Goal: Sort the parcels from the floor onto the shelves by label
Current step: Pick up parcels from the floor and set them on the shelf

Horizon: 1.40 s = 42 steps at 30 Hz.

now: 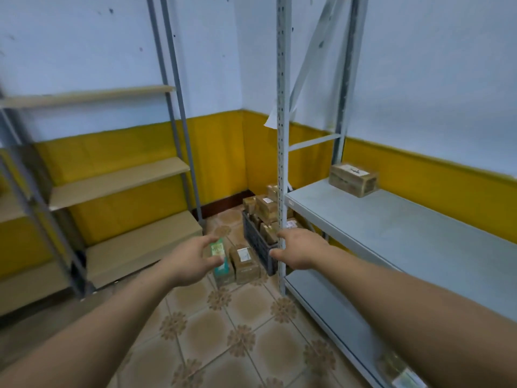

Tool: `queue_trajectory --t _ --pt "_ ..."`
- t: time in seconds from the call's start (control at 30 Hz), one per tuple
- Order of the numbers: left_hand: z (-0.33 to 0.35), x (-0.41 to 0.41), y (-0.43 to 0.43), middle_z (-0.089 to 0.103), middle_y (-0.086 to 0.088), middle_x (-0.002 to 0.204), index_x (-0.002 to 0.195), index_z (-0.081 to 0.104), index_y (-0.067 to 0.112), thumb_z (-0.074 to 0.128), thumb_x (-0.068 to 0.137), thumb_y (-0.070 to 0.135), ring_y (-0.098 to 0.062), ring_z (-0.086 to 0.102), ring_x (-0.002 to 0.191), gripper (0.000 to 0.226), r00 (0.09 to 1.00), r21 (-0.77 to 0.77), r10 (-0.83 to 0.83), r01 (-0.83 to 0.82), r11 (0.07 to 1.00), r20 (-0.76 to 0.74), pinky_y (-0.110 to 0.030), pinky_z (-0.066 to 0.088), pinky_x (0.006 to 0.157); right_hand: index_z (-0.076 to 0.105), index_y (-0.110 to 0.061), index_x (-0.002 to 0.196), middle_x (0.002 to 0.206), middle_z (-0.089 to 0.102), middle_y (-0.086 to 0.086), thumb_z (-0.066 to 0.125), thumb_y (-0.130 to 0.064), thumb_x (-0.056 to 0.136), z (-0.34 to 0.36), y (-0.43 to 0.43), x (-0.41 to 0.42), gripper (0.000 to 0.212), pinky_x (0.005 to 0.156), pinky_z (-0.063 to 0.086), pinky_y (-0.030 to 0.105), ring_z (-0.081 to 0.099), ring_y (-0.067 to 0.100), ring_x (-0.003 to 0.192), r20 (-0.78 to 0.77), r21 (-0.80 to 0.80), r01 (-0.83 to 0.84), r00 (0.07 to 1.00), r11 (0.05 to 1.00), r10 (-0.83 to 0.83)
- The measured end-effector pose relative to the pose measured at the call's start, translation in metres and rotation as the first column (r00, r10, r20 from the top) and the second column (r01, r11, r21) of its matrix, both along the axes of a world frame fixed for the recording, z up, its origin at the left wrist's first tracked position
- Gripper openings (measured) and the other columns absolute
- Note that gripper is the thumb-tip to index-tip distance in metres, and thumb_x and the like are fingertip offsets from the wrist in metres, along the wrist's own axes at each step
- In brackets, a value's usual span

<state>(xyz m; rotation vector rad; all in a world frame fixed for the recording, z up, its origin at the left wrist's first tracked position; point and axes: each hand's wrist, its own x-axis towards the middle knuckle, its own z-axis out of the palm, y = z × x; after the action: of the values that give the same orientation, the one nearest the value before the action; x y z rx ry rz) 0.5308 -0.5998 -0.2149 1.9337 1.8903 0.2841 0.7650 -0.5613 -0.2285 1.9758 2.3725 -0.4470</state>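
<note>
Left: wooden shelves (120, 182). Centre: left hand (193, 259), fingers spread wide, holds nothing above the green parcel (222, 271) and brown parcel (247, 264) on the floor. A crate (258, 243) of more parcels is partly hidden by an upright (281, 135). The right hand (299, 253) is likewise spread and unladen. Right: one shelved parcel (353, 179) on the grey shelf (405, 236), so sorting appears barely begun. Labels are too blurred to read.

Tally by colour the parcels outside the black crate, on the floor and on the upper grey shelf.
Brown: 2, the floor parcel and the shelf parcel on the grey shelf.
Green: 1, the green parcel on the floor.
Total: 3.
</note>
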Motion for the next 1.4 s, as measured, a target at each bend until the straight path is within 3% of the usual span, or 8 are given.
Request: queue_trajectory --t 0.27,0.47,0.63,0.8,0.97,1.17,1.3,1.4 --pt "-0.014 -0.007 0.130 0.043 -0.002 0.149 0.148 0.037 0.021 0.061 0.094 0.036 -0.020 0.045 0.132 0.060 0.991 -0.089 0.114 -0.107 0.990 0.071 -0.030 0.038 0.103 0.037 -0.019 0.148 0.146 0.048 0.010 0.045 -0.057 0.096 -0.004 0.155 -0.016 0.065 0.100 0.044 0.043 0.049 0.031 0.128 0.017 -0.038 -0.126 0.992 0.991 0.127" --pt "-0.041 -0.058 0.212 0.039 -0.002 0.152 0.148 0.036 0.023 0.060 0.093 0.040 -0.020 0.039 0.137 0.063 0.986 -0.132 0.165 -0.160 0.978 0.033 -0.032 0.035 0.109 0.039 -0.017 0.148 0.146 0.046 0.011 0.045 -0.055 0.097 -0.030 0.249 -0.068 0.063 0.096 0.045 0.041 0.050 0.031 0.125 -0.010 -0.126 -0.181 0.983 0.975 0.181" --pt "-0.077 -0.115 0.301 0.035 0.000 0.155 0.149 0.034 0.024 0.059 0.093 0.043 -0.019 0.037 0.139 0.064 0.988 -0.162 0.156 -0.154 0.975 0.001 -0.029 0.032 0.108 0.032 -0.017 0.152 0.150 0.042 0.011 0.044 -0.058 0.098 -0.063 0.335 -0.119 0.068 0.101 0.043 0.039 0.046 0.030 0.131 -0.029 -0.210 -0.123 0.992 0.970 0.119" --pt "-0.107 -0.167 0.397 0.033 -0.001 0.156 0.151 0.032 0.023 0.056 0.095 0.044 -0.020 0.038 0.138 0.065 0.993 -0.258 0.119 -0.110 0.960 0.020 -0.027 0.033 0.106 0.042 -0.017 0.146 0.142 0.052 0.010 0.047 -0.054 0.098 -0.093 0.410 -0.155 0.060 0.083 0.041 0.031 0.052 0.028 0.122 -0.074 -0.283 -0.039 0.997 0.958 0.018" --pt "-0.132 -0.188 0.488 0.032 -0.005 0.156 0.152 0.029 0.016 0.055 0.098 0.036 -0.022 0.041 0.136 0.064 0.990 -0.393 0.119 -0.082 0.916 0.072 -0.023 0.035 0.098 0.034 -0.016 0.152 0.145 0.050 0.008 0.046 -0.051 0.099 -0.119 0.465 -0.163 0.064 0.098 0.047 0.035 0.053 0.027 0.124 -0.112 -0.401 0.075 0.985 0.913 -0.131" --pt "-0.179 -0.184 0.592 0.035 -0.009 0.154 0.152 0.028 0.012 0.054 0.098 0.032 -0.021 0.045 0.133 0.062 0.992 -0.495 0.106 -0.061 0.867 0.064 -0.017 0.032 0.085 0.050 -0.007 0.136 0.132 0.058 0.018 0.046 -0.041 0.103 -0.152 0.548 -0.149 0.048 0.094 0.049 0.039 0.059 0.030 0.114 -0.092 -0.543 0.145 0.969 0.827 -0.230" --pt "-0.215 -0.181 0.658 0.030 -0.010 0.157 0.152 0.027 0.011 0.053 0.099 0.032 -0.022 0.039 0.137 0.062 0.995 -0.565 0.098 -0.068 0.822 0.022 -0.017 0.032 0.087 0.050 -0.005 0.138 0.137 0.055 0.019 0.044 -0.036 0.104 -0.173 0.605 -0.140 0.046 0.098 0.046 0.037 0.055 0.031 0.122 -0.096 -0.601 0.180 0.951 0.779 -0.294" --pt "-0.243 -0.177 0.701 0.038 -0.009 0.152 0.148 0.033 0.010 0.051 0.100 0.030 -0.021 0.048 0.121 0.055 0.998 -0.605 0.058 -0.044 0.795 0.003 -0.022 0.037 0.085 0.052 -0.006 0.137 0.138 0.055 0.016 0.044 -0.035 0.105 -0.194 0.643 -0.137 0.044 0.098 0.044 0.033 0.054 0.029 0.123 -0.088 -0.645 0.196 0.941 0.738 -0.327"
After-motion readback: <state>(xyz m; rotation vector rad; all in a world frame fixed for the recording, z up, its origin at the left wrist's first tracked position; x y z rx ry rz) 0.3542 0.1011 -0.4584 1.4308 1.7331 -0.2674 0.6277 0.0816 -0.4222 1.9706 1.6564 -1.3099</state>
